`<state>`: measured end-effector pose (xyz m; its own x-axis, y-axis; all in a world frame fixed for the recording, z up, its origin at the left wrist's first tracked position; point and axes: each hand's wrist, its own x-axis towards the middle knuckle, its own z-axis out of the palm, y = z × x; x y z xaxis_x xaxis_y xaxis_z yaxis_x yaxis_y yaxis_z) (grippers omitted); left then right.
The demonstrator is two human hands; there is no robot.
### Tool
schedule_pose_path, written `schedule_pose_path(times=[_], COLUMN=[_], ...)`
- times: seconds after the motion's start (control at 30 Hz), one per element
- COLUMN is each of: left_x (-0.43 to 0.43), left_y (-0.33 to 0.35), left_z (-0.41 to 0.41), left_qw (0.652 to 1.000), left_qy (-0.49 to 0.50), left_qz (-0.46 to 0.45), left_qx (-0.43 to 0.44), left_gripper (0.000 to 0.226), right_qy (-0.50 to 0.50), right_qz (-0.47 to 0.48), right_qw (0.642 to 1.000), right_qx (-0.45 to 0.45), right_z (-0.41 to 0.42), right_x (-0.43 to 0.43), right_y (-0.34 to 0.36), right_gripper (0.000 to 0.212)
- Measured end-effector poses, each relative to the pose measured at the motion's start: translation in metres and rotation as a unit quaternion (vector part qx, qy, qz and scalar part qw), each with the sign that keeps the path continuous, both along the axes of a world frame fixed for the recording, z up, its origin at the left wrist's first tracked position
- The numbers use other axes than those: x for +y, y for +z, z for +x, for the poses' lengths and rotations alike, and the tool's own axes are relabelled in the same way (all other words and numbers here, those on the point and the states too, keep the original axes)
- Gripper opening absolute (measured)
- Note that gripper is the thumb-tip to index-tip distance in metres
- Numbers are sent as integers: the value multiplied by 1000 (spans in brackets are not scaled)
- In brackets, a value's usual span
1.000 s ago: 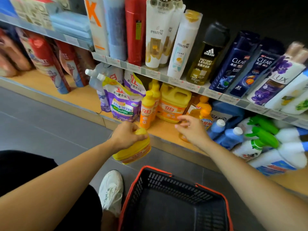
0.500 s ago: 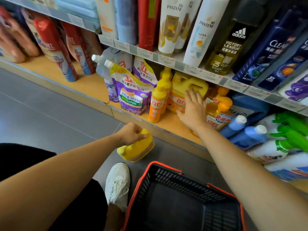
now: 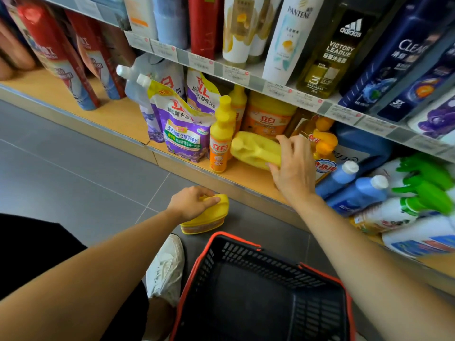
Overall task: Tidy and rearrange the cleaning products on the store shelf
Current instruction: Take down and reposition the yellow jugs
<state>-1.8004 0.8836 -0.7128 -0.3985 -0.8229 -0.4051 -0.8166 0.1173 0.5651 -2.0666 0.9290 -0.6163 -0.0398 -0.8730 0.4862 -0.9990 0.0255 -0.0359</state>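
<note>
Yellow plastic fills both hands. The right hand (image 3: 295,173) grips a yellow jug (image 3: 256,150) that is tipped on its side at the wooden bottom shelf (image 3: 246,179), with its cap pointing to nine o'clock. That hand's fingers (image 3: 284,142) are curled over the jug's body and the thumb is hooked beneath. Whether the jug rests on the shelf or hangs just above it cannot be told.

At nine o'clock of this jug, just beside it, a slim orange bottle (image 3: 219,141) stands upright. A purple refill pouch (image 3: 184,134) stands further round the same way. At twelve o'clock, behind the tipped jug, stands an upright orange-labelled jug (image 3: 268,116). At three to four o'clock of the right hand lie blue bottles (image 3: 349,183) and green-triggered spray bottles (image 3: 428,185), leaning on one another.

The left hand (image 3: 192,203) holds a second yellow jug (image 3: 209,219) below the shelf's front edge, low over the grey floor tiles (image 3: 86,173). Its fingers are wrapped over the jug's top. A black basket (image 3: 248,244) with a red rim sits at six o'clock of that jug, and a white shoe (image 3: 167,269) lies at the basket's nine o'clock.
</note>
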Motion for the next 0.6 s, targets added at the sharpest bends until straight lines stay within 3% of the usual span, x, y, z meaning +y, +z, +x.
schedule_pose_path(times=[0.07, 0.17, 0.3, 0.43, 0.6], left_x=[0, -1, -3, -11, -27], left_y=[-4, -4, -2, 13, 64], left_z=[-1, -2, -2, -9, -20], left_qw=[1000, 1000, 1000, 999, 992], left_qy=[11, 14, 10, 14, 36], left_qz=[-12, -9, 2, 22, -45], left_qx=[1, 6, 10, 38, 114], left_gripper=[46, 47, 44, 23, 10], right_qy=[29, 64, -25, -55, -40], right_qz=[59, 92, 133, 103, 111], right_qw=[998, 994, 978, 964, 944], right_qx=[-2, -18, -157, -239, -308], right_z=[-4, -5, 1, 8, 10], right_x=[-6, -7, -7, -20, -18], right_y=[0, -6, -11, 6, 25], right_gripper=[59, 37, 42, 38, 28])
